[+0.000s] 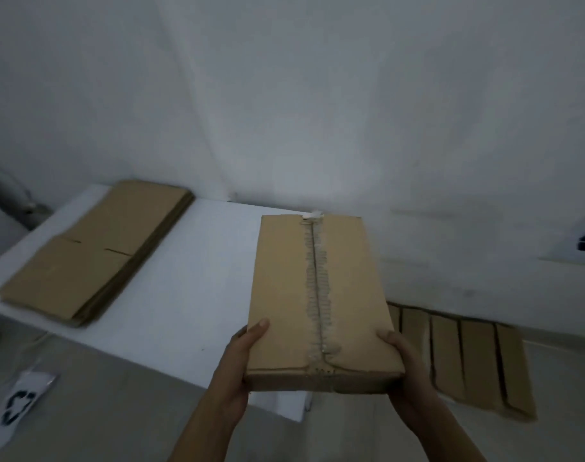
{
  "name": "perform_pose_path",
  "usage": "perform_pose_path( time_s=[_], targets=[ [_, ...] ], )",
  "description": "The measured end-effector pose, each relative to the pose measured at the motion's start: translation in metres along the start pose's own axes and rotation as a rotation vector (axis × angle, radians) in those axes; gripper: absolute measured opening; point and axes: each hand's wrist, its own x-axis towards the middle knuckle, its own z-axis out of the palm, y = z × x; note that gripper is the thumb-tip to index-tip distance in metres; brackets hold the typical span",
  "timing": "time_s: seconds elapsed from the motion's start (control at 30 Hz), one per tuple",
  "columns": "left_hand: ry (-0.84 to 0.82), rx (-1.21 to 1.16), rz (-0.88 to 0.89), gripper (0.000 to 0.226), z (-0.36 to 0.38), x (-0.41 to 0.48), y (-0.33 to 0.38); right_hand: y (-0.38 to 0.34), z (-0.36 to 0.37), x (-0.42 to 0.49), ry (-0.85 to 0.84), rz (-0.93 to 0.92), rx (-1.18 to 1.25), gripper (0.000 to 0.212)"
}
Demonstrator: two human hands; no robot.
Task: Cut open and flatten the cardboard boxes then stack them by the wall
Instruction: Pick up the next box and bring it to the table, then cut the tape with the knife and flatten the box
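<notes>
The left hand (241, 365) and right hand (402, 368) grip the near end of an unflattened box (317, 305) at centre (seam apparently uncut), while flattened boxes (94, 251) lie stacked on the table (198, 295) at nine o'clock, more cardboard (477, 358) by the wall at four.

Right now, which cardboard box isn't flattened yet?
The box held between the left hand and right hand: it has full depth and a closed top seam. The stack on the table and the cardboard on the floor lie flat.
</notes>
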Motion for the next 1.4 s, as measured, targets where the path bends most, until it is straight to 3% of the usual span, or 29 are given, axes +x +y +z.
perform_pose_path(
  time_s=[0.2, 0.33, 0.5, 0.6, 0.73, 0.9, 1.07, 1.17, 1.23, 1.33, 1.4],
  targets=[
    [0.104, -0.094, -0.001, 0.039, -0.090, 0.002, 0.017, 0.036, 0.086, 0.009, -0.143, 0.003, -0.141, 0.055],
    [0.108, -0.172, -0.010, 0.039, -0.152, 0.023, 0.027, 0.061, 0.140, 0.023, -0.193, -0.015, -0.249, 0.045],
    [0.025, -0.257, -0.057, 0.038, -0.236, 0.071, 0.039, 0.094, 0.212, 0.048, -0.170, -0.052, -0.382, 0.078],
    [0.034, -0.131, -0.024, 0.041, -0.281, 0.114, 0.055, 0.115, 0.258, 0.066, -0.088, -0.080, -0.425, 0.091],
    [0.022, 0.254, 0.159, 0.046, -0.311, 0.159, 0.086, 0.121, 0.313, 0.081, 0.105, -0.129, -0.475, 0.101],
    [-0.088, 0.613, 0.265, 0.071, -0.299, 0.198, 0.124, 0.113, 0.360, 0.088, 0.257, -0.284, -0.758, 0.087],
    [-0.257, 0.515, 0.118, 0.064, -0.264, 0.205, 0.144, 0.128, 0.387, 0.092, 0.175, -0.366, -0.949, 0.094],
    [-0.238, 0.523, 0.070, 0.104, -0.251, 0.210, 0.144, 0.129, 0.389, 0.091, 0.166, -0.378, -0.969, 0.094],
    [-0.203, 0.538, 0.079, 0.132, -0.245, 0.213, 0.147, 0.131, 0.382, 0.091, 0.128, -0.354, -0.912, 0.084],
    [-0.165, 0.577, 0.077, 0.132, -0.248, 0.225, 0.151, 0.135, 0.351, 0.102, 0.096, -0.199, -0.528, 0.047],
    [-0.199, 0.506, 0.068, 0.124, -0.256, 0.230, 0.151, 0.143, 0.315, 0.116, 0.242, -0.086, -0.457, 0.037]
  ],
)
